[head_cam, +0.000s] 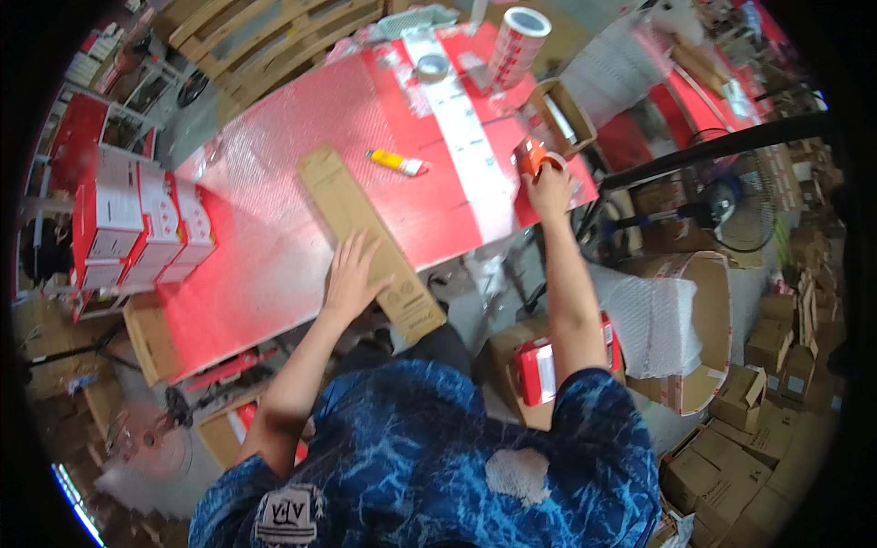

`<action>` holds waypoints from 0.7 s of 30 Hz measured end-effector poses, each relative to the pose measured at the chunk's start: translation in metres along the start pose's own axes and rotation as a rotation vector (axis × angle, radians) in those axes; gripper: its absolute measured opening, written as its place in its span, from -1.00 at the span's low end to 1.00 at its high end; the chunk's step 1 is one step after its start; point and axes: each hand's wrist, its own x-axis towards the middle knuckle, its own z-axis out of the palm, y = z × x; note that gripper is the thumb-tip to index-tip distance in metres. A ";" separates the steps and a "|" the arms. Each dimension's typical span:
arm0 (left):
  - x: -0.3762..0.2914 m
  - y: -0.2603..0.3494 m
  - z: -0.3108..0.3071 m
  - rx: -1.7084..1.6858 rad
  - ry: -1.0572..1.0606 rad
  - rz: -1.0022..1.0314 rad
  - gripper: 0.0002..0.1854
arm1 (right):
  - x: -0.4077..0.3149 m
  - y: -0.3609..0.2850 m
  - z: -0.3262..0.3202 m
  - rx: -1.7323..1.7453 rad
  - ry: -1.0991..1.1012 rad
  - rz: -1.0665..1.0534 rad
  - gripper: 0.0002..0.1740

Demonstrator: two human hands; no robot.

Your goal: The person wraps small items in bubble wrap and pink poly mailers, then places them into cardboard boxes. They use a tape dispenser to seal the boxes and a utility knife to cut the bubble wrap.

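Observation:
A long, narrow cardboard box [363, 226] lies slantwise on the red tabletop [274, 233], its near end jutting past the front edge. My left hand [354, 277] rests flat across its near half, fingers and thumb spread. At the table's right end, my right hand [550, 188] grasps an orange tape dispenser [531, 156]; the fingers hide part of it. Between the hands, beyond the box, lies a yellow utility knife [396, 162] with a red-and-white end. A strip of white printed tape [466, 137] runs across the tabletop beside the dispenser.
Red-and-white cartons [137, 226] are stacked at the left end. At the back stand a tape roll [431, 67] and a tall stack of tape rolls [519, 48]. An open carton [562, 116] sits at the right corner. A fan [736, 205] and bubble wrap [651, 322] are at right.

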 end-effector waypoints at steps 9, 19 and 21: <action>0.044 0.041 -0.024 -1.096 -0.528 -0.233 -0.53 | -0.188 -0.115 -0.169 0.892 -0.374 -0.035 -0.32; -0.039 0.030 0.034 -1.341 -0.649 -0.393 -0.87 | -0.331 -0.173 -0.219 0.573 -0.419 -0.173 -0.16; -0.020 0.035 0.024 -0.492 -0.118 -0.096 -0.81 | -0.349 -0.163 -0.205 0.530 -0.393 -0.147 -0.16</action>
